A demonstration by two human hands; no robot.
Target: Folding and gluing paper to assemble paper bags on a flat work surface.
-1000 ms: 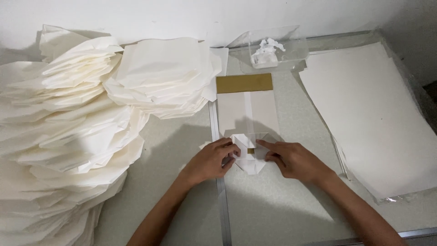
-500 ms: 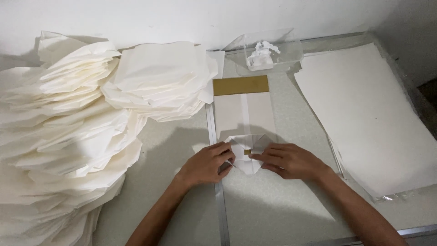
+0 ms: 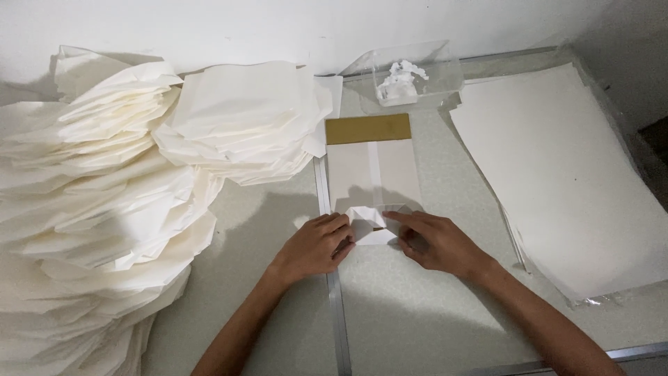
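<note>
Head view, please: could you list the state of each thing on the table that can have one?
Paper bag: flat, bottom end partly folded.
Left hand: pressing the fold.
Right hand: pressing the fold, forefinger extended.
Clear box: open, holds white lump.
Flat sheets: stacked, unfolded.
Folded bags: piled, fanned out.

I'm watching through one head-worn camera, looking steeply down onto the table [image 3: 417, 313], facing the white wall [image 3: 209, 28], sitting close above both hands, paper stacks [image 3: 90, 209] filling the left edge, no second view.
</note>
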